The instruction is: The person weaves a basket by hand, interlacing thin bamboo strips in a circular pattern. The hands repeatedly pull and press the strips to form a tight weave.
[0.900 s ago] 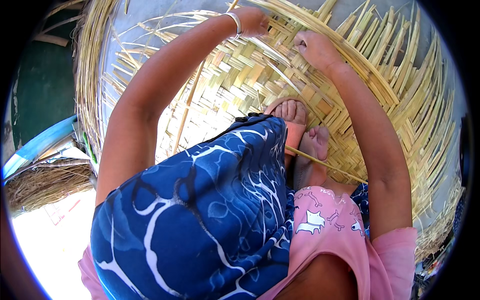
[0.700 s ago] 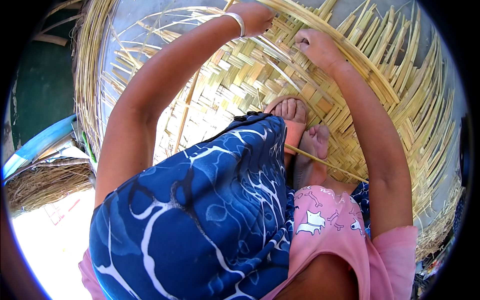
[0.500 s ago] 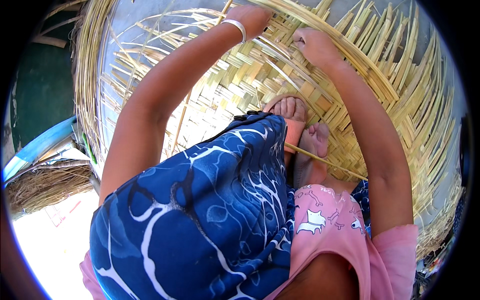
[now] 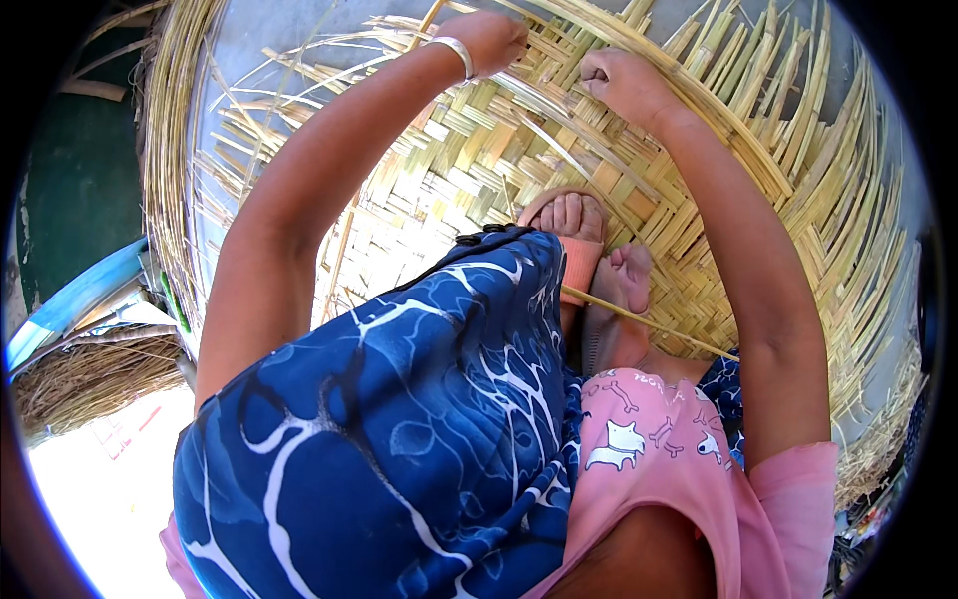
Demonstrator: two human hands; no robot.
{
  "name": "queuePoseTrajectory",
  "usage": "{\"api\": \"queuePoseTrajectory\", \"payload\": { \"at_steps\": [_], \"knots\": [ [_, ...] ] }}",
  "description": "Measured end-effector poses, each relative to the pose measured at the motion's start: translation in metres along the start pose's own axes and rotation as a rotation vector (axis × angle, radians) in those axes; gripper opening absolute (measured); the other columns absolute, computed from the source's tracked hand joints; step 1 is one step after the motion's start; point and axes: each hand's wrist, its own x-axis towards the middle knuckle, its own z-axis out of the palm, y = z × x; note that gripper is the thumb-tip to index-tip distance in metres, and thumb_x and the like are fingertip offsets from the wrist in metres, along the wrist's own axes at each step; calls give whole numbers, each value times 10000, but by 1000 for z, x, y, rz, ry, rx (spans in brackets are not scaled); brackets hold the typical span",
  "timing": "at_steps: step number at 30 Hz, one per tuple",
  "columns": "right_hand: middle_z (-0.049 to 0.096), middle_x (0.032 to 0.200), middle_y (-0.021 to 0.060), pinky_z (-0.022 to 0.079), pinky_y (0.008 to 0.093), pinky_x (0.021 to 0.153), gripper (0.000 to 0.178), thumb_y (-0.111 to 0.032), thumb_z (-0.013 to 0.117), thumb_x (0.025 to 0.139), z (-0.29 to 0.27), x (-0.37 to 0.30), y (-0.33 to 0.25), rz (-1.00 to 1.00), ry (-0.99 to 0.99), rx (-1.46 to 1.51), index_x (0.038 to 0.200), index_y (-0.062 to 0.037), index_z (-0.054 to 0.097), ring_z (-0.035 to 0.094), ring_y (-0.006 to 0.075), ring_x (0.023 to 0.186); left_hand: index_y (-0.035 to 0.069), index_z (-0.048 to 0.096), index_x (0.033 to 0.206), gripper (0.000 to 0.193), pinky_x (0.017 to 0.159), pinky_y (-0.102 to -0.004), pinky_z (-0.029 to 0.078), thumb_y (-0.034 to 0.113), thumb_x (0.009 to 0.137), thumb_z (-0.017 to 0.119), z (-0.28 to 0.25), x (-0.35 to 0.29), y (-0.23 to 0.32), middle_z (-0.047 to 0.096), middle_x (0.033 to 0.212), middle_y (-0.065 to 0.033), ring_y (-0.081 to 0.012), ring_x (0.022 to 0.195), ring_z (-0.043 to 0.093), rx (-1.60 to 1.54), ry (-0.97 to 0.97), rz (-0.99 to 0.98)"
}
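A large mat point(image 4: 589, 190) of flat, pale yellow-green strips, perhaps bamboo or cane, spreads below me with a plaited middle and loose ends along its far side. Over its far part, my left hand point(image 4: 487, 42), with a white bangle at the wrist, is closed among the strips. My right hand point(image 4: 629, 88) is curled closed a short way to the right, beside a long bundle of strips point(image 4: 723, 125) lying across the weave. Whatever is between the fingers of either hand is too small or hidden to make out.
My feet, one in an orange sandal point(image 4: 579, 265), rest on the mat. A thin stick point(image 4: 649, 321) lies across the foot. Long strips point(image 4: 170, 140) stand along the left edge, with dry straw point(image 4: 95, 379) below. Blue patterned cloth point(image 4: 389, 439) covers my knee.
My left hand has shifted slightly left and away from the right hand, widening the gap. The right hand stays closed in nearly the same place. The view has moved a little.
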Motion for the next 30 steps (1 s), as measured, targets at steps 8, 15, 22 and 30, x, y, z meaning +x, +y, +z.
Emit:
{"api": "queuePoseTrajectory", "payload": {
  "at_steps": [8, 15, 22, 30],
  "knots": [
    [638, 818, 152, 469, 397, 714, 114, -132, 636, 786, -9, 6, -2, 7, -102, -68, 815, -30, 593, 598, 330, 787, 93, 658, 933, 214, 705, -463, 483, 211, 806, 532, -17, 3, 26, 655, 867, -185, -365, 825, 628, -14, 97, -22],
    [580, 800, 163, 443, 414, 702, 111, -71, 618, 777, 2, 7, -2, -77, -11, -192, 781, -13, 523, 548, 361, 783, 131, 660, 934, 229, 729, -402, 487, 316, 831, 572, 3, 13, -7, 669, 833, -102, -300, 805, 630, 21, -25, 0],
    [581, 819, 174, 442, 439, 721, 61, -41, 580, 771, 6, 0, -2, -124, 43, -223, 788, -22, 525, 556, 380, 817, 99, 651, 1011, 297, 789, -404, 481, 254, 758, 672, -5, 7, -5, 663, 946, -145, -313, 898, 626, -4, -191, 84],
    [613, 872, 179, 459, 433, 739, 81, -37, 532, 771, 7, -7, -4, -77, 22, -226, 824, -29, 593, 575, 379, 845, 66, 648, 1038, 380, 804, -398, 481, 202, 686, 690, -16, 13, -1, 656, 952, -172, -327, 910, 620, 99, -302, 132]
  ]
}}
